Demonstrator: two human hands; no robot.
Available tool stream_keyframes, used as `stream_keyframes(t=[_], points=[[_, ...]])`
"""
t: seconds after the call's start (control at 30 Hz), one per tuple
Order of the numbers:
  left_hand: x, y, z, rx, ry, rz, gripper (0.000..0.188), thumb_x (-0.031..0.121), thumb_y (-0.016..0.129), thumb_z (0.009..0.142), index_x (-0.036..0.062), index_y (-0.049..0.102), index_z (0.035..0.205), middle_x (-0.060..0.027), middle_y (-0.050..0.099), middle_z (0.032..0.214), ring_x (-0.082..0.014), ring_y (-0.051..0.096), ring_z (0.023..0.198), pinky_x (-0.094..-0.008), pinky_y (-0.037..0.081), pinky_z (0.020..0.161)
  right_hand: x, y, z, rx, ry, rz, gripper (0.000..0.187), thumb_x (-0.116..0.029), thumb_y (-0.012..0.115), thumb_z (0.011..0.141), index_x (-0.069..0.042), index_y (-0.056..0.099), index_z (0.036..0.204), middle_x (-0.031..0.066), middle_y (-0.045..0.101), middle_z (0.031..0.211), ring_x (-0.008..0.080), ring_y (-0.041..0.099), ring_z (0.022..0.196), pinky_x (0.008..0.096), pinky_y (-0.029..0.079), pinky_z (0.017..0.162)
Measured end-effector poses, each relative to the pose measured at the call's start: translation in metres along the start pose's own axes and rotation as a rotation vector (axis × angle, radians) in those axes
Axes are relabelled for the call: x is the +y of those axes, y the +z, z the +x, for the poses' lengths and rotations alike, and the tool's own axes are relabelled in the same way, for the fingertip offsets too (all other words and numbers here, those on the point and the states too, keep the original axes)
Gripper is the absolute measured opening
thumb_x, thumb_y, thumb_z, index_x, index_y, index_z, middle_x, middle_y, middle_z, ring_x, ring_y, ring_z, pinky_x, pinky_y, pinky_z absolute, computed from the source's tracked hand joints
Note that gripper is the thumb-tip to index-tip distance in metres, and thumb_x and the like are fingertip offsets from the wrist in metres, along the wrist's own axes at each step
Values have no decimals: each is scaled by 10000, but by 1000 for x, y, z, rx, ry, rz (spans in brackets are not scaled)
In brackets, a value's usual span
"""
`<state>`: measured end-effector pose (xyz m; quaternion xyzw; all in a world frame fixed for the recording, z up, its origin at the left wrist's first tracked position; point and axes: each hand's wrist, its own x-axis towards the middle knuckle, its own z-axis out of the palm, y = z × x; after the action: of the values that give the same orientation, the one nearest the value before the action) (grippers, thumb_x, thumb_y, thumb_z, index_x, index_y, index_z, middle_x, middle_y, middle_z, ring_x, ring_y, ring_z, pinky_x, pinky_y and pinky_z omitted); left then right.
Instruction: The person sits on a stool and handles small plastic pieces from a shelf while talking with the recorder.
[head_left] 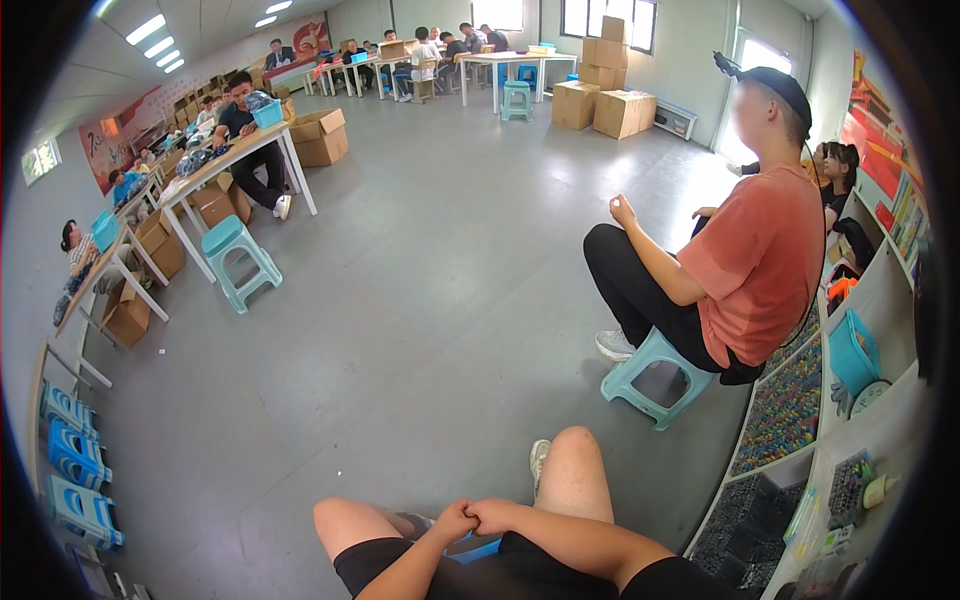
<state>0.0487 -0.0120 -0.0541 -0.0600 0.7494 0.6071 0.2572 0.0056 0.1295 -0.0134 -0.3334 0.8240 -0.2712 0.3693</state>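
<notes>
My left hand [455,522] and my right hand [492,515] meet over my lap, between my bare knees. Their fingers are curled and pressed together, one hand against the other, and no object shows in them. A strip of the blue stool [476,551] beneath me appears just below the hands. My black shorts [500,575] lie under both forearms.
On my right a person in an orange shirt [760,250] sits on a pale green stool [660,380]. Shelves with trays of many-coloured small pieces [785,410] line the right side. Stacked stools [75,450], tables [225,150] and cardboard boxes [318,137] stand left, with people working behind.
</notes>
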Motion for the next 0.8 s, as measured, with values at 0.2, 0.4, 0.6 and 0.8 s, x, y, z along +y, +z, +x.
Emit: stream_keyframes(t=[0.2, 0.4, 0.6, 0.8], points=[[17, -3, -3, 77, 67, -64, 225, 111, 561, 646, 26, 544, 854, -67, 580, 735, -148, 531, 667, -279, 434, 620, 3, -3, -1, 114, -210, 241, 308, -203, 632, 595, -69, 571, 865, 138, 559, 848, 293, 552, 746, 363, 445, 628], [28, 3, -8, 86, 331, 263, 192, 156, 494, 723, 16, 587, 815, -186, 600, 812, -274, 586, 776, -346, 449, 678, 13, 13, 7, 282, -381, 180, 278, -149, 613, 603, -43, 572, 857, 139, 495, 1028, 284, 522, 866, 344, 437, 707], [39, 6, -16, 45, 222, 205, 214, 78, 452, 738, 2, 581, 892, -180, 597, 892, -279, 572, 845, -313, 436, 747, 10, 12, 5, 199, -276, 78, 222, -76, 564, 622, -42, 574, 841, 104, 522, 1026, 297, 523, 881, 342, 435, 730], [34, 6, -13, 71, 87, 274, 211, 130, 483, 730, -6, 578, 861, -206, 594, 836, -318, 583, 784, -363, 448, 695, 5, 7, 3, 175, -202, 41, 213, -61, 560, 621, -47, 574, 834, 102, 536, 988, 297, 524, 883, 346, 435, 722]])
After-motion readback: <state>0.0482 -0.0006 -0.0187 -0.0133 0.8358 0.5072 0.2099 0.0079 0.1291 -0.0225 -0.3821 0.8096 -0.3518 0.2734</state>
